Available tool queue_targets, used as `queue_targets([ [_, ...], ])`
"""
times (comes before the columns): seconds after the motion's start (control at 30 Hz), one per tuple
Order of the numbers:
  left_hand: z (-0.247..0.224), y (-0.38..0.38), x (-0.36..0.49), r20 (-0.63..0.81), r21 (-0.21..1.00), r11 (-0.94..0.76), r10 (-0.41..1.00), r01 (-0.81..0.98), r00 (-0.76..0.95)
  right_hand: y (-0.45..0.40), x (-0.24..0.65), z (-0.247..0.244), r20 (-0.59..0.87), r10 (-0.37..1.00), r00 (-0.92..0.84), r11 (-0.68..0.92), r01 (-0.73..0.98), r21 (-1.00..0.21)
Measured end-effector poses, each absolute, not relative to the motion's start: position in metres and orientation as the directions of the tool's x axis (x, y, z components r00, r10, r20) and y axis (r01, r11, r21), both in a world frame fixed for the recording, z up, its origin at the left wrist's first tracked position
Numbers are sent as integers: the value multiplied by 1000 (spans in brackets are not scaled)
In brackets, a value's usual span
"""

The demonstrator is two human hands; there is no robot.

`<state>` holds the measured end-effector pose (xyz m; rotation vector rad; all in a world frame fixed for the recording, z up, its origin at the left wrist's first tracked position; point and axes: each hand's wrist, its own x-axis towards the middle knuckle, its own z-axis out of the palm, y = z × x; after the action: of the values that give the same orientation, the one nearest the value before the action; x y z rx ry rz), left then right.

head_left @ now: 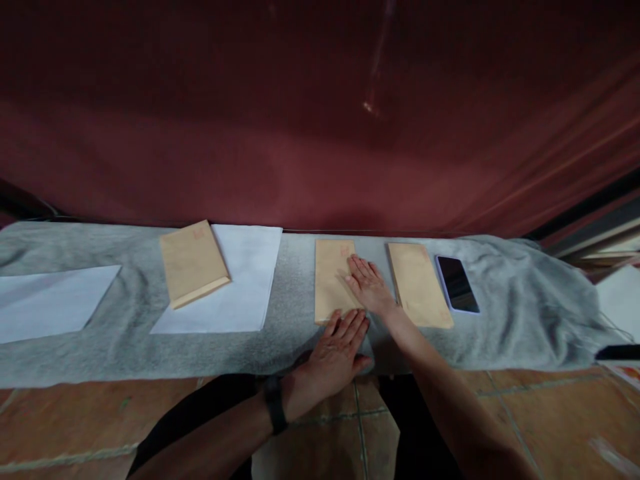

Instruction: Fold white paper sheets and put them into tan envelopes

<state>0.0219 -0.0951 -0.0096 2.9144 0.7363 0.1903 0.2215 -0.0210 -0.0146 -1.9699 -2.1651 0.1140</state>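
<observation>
A brown paper envelope (330,283) with a small red mark near its top lies upright in front of me on the grey cloth (295,287). My left hand (340,347), with a dark band at the wrist, rests flat with its fingertips on the envelope's bottom edge. On the envelope's right side lies my right hand (369,283), palm down, fingers stretched out. Neither hand grasps anything. Just right of my right hand is a second brown envelope or stack of envelopes (420,283).
A phone (457,283) lies beyond the right envelopes. Toward the left, a brown envelope stack (193,263) sits tilted on white paper sheets (245,287); more white paper (50,300) is at far left. A dark red surface (300,167) stands behind the cloth.
</observation>
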Motion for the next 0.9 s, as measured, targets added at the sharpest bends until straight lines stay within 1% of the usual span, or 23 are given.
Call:
queue_targets([
  [0.13, -10, -97, 21, 97, 145, -877, 474, 459, 875, -14, 222, -18, 126, 990, -58, 82, 978, -190],
  [0.3, -9, -96, 17, 110, 151, -880, 467, 450, 877, -22, 225, -23, 107, 988, -110, 127, 978, -167],
  [0.47, -5, -93, 12, 107, 188, -880, 460, 436, 882, -34, 227, -22, 75, 985, -155, 166, 968, -185],
  [0.6, -7, -88, 9, 110, 196, -852, 512, 486, 852, -43, 226, -17, 40, 981, -189, 193, 962, -192],
  [0.77, -13, -82, 8, 173, 164, -826, 563, 540, 808, -56, 224, -15, 36, 969, -243, 245, 947, -209],
  [0.9, -17, -75, 6, 182, 148, -796, 605, 587, 775, -67, 223, -15, 26, 960, -278, 277, 938, -210],
])
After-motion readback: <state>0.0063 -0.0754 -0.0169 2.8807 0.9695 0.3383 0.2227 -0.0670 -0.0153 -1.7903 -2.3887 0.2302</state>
